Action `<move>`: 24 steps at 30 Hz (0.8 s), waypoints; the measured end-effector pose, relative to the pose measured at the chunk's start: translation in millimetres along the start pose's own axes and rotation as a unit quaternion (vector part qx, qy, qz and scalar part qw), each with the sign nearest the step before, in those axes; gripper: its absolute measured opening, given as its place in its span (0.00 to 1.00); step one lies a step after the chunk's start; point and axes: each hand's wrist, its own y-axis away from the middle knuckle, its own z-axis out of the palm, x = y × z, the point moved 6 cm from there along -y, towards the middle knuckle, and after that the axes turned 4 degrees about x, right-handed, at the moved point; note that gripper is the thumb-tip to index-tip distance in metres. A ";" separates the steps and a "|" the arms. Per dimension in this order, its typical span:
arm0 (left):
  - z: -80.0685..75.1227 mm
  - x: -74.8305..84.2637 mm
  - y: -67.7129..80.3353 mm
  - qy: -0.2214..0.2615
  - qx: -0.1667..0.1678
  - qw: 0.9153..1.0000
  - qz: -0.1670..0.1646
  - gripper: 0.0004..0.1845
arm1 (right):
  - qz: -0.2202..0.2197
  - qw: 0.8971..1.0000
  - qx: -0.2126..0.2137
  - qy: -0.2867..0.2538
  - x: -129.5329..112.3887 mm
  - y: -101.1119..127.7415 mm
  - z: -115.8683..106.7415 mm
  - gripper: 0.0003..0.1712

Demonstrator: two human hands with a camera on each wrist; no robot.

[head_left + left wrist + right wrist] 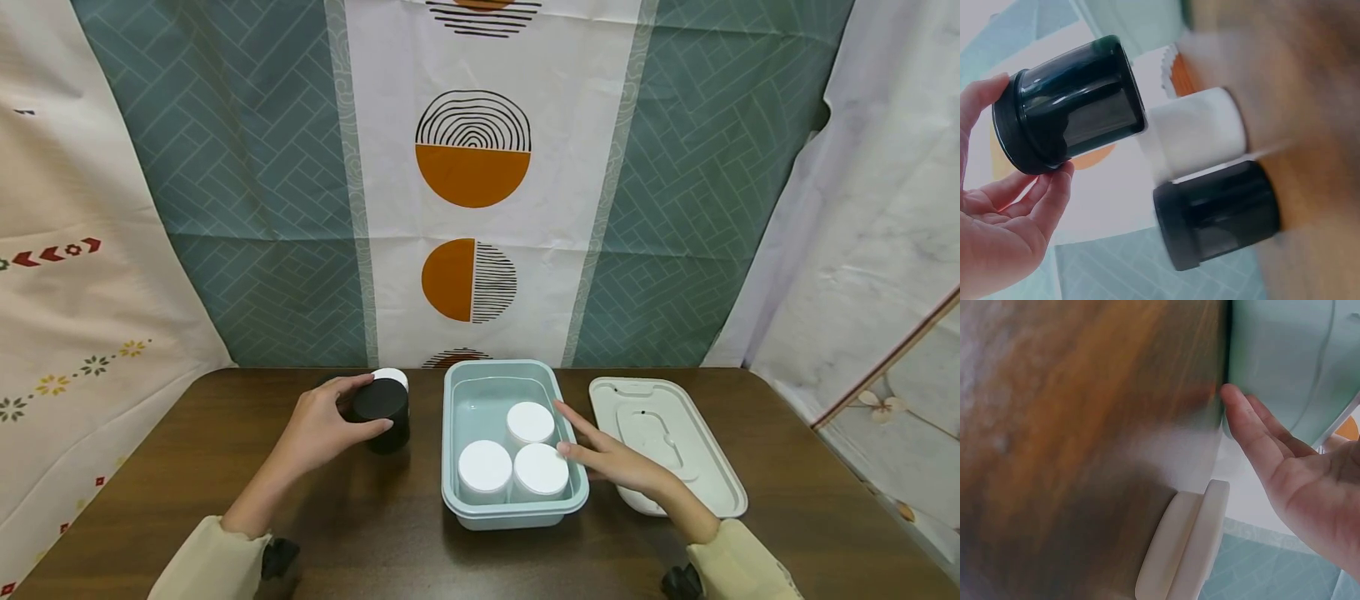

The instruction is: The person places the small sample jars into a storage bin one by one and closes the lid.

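My left hand point(318, 429) grips a glossy black jar point(1079, 103) around its lid, thumb on one side and fingers on the other. The left wrist view has this jar raised off the table. Behind it stand a white jar point(1200, 131) and a second black jar point(1219, 212), the latter mostly hidden by the hand in the head view. At the middle, a pale blue-green tub point(450, 433) contains three white-lidded jars point(484, 467) grouped toward its near end. Along the tub's right side lies my right hand point(626, 461), its fingers extended against the wall and rim.
A flat off-white lid point(708, 454) with a moulded handle lies on the brown wooden table point(375, 533), right of the tub. Patterned cloth point(472, 217) hangs along the table's far edge, and more cloth hangs on both sides.
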 end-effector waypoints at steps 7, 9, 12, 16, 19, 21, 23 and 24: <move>-5.5 16.4 -7.9 0.005 0.005 1.000 0.011 0.32 | 0.002 1.000 -0.002 0.003 -0.8 1.0 0.0 0.40; -4.7 21.1 -10.2 0.007 0.005 1.000 0.012 0.32 | 0.003 1.000 -0.002 0.003 -0.7 1.1 0.2 0.40; -1.8 28.3 -13.9 0.010 0.005 1.000 0.016 0.31 | 0.003 1.000 -0.002 0.003 -0.7 1.0 0.2 0.40; 5.0 38.1 -18.6 0.028 0.002 0.999 0.025 0.30 | -0.001 1.000 -0.002 0.006 -0.7 0.9 0.1 0.40; 10.9 46.5 -22.0 0.049 -0.003 0.998 0.032 0.31 | -0.003 1.000 -0.002 0.007 -0.6 1.1 0.0 0.40; 15.1 52.6 -24.1 0.064 -0.009 0.997 0.037 0.31 | 0.000 1.000 -0.001 0.006 -0.3 1.2 -0.3 0.40; 19.1 58.5 -26.2 0.075 -0.013 0.996 0.042 0.31 | 0.003 1.000 0.001 0.005 -0.2 1.2 -0.5 0.40; 21.1 61.1 -27.2 0.078 -0.014 0.996 0.044 0.31 | 0.004 1.000 0.002 0.004 -0.1 1.1 -0.7 0.40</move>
